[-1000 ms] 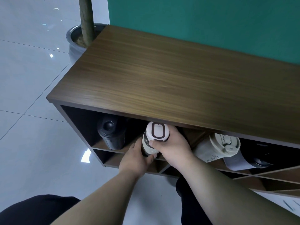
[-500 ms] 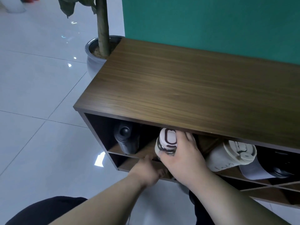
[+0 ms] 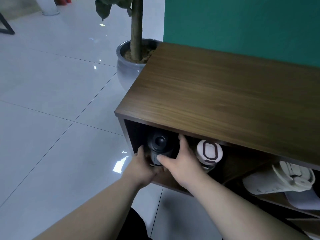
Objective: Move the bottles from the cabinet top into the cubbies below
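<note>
A black bottle (image 3: 158,144) lies in the leftmost cubby of the wooden cabinet (image 3: 216,101), cap facing me. My left hand (image 3: 142,166) holds it from the lower left. My right hand (image 3: 180,161) wraps its right side, thumb across the body. A white bottle with a dark oval ring on its cap (image 3: 209,153) rests alone in the cubby just right of my right hand. Further right lie a cream bottle (image 3: 284,181) and a pale grey one (image 3: 304,200), partly cut off. The cabinet top holds no bottles.
A potted tree in a grey glazed pot (image 3: 129,66) stands on the floor against the cabinet's far left corner. A teal wall (image 3: 242,23) runs behind the cabinet. Glossy white floor tiles (image 3: 52,101) spread to the left. Lower cubbies show below the diagonal dividers.
Both hands let go of the white bottle, which now rests in its cubby, and moved left onto the black bottle. The view has swung left.
</note>
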